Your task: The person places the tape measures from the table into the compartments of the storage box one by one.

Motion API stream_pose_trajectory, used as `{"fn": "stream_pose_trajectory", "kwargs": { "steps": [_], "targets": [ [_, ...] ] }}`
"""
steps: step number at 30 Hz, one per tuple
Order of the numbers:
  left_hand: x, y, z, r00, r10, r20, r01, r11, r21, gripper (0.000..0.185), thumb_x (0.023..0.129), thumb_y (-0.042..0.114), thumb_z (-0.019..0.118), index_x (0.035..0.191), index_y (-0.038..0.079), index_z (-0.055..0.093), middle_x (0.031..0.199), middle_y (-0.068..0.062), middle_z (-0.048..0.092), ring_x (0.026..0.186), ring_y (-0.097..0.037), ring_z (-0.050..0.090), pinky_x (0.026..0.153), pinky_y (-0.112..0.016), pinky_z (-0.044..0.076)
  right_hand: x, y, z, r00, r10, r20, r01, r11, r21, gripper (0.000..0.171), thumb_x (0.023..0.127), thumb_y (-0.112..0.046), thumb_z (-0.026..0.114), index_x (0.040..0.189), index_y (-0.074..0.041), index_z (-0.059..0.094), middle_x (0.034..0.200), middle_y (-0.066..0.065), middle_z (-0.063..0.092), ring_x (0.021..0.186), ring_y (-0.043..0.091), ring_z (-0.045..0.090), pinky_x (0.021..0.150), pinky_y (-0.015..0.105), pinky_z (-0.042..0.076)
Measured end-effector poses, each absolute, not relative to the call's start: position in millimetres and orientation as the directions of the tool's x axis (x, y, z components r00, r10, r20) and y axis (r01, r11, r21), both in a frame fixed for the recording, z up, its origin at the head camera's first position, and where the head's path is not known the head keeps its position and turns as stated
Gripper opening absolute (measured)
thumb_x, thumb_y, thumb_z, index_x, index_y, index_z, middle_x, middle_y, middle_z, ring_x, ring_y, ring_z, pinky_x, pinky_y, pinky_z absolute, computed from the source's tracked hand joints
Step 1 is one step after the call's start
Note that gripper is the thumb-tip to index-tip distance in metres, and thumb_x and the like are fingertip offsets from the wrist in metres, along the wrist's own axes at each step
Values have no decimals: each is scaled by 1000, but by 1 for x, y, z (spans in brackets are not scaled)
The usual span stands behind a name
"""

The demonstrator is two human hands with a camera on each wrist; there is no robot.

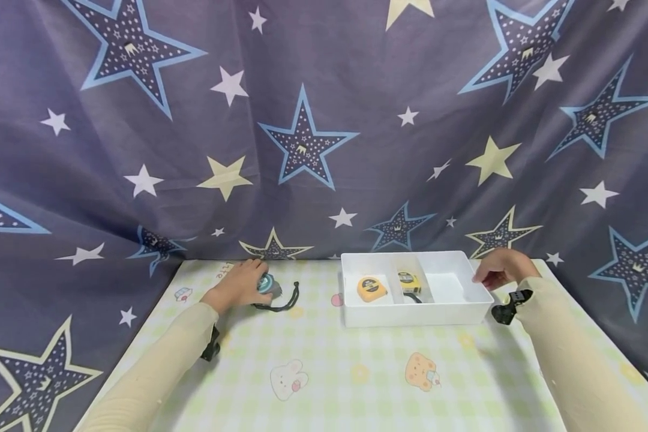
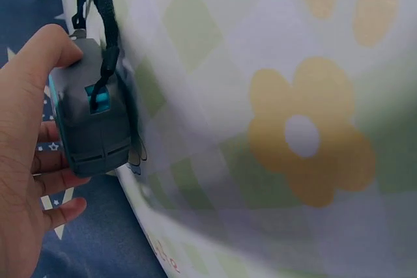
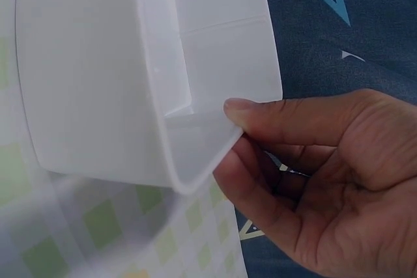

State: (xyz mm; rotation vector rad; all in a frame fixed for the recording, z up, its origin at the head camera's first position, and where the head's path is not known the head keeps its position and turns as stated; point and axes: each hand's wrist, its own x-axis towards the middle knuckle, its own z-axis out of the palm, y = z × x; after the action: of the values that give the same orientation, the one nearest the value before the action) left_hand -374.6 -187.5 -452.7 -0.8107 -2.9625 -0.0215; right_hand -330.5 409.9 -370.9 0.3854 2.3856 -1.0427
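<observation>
My left hand (image 1: 240,285) grips a grey and blue tape measure (image 1: 268,285) that lies on the table at the left, its black strap (image 1: 287,301) curling to the right. The left wrist view shows the fingers (image 2: 55,180) and thumb wrapped round this tape measure (image 2: 91,122). A white divided tray (image 1: 410,316) stands right of centre. It holds a yellow tape measure (image 1: 371,288) and a second yellow one (image 1: 409,282) in a clear bag. My right hand (image 1: 499,268) pinches the tray's (image 3: 98,83) far right corner, thumb (image 3: 260,112) on the rim and fingers beneath.
The table carries a pale green checked cloth (image 1: 356,372) with cartoon prints. A dark star-patterned curtain (image 1: 324,132) hangs close behind and drapes down both sides. The tray's right compartment (image 1: 447,287) holds nothing.
</observation>
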Motion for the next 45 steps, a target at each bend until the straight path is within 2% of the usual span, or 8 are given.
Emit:
{"fn": "stream_pose_trajectory", "kwargs": {
  "steps": [11,20,37,41,45],
  "targets": [
    [-371,-188,-453,-840,529,117,530,847,-26,68,81,51,70,126,2,56,110,-13,58,99,-28,54,91,-54,48,-331,406,-368,-818,48,-573,453,668,-590,13,88,-1,69,95,8,63,73,5,63,67,13,62,71,27,59],
    [-374,-189,-454,-836,540,99,538,841,-52,70,83,53,70,129,3,54,121,-16,58,108,-32,55,96,-55,48,-333,409,-368,-806,43,-591,461,672,-580,16,90,-2,68,99,9,62,75,4,63,67,12,62,72,26,59],
    [-368,-183,-450,-783,602,159,592,799,-106,61,81,52,71,118,6,55,108,-11,58,95,-26,53,83,-46,50,-334,412,-369,-804,29,-594,461,662,-591,18,90,-3,69,102,9,63,75,4,64,68,13,63,72,27,59],
    [-366,-179,-444,-774,609,176,598,793,-114,62,81,50,72,121,6,55,110,-11,58,98,-26,54,82,-45,50,-336,415,-370,-803,30,-595,463,660,-592,18,90,-3,69,102,9,63,75,4,64,68,13,63,72,28,58],
    [-361,-176,-434,-766,609,204,602,792,-105,62,80,47,75,121,4,56,113,-13,59,102,-28,56,85,-47,51,-337,413,-370,-807,39,-590,462,665,-587,17,89,-3,70,101,9,64,74,4,64,67,13,63,71,27,58]
  ]
}}
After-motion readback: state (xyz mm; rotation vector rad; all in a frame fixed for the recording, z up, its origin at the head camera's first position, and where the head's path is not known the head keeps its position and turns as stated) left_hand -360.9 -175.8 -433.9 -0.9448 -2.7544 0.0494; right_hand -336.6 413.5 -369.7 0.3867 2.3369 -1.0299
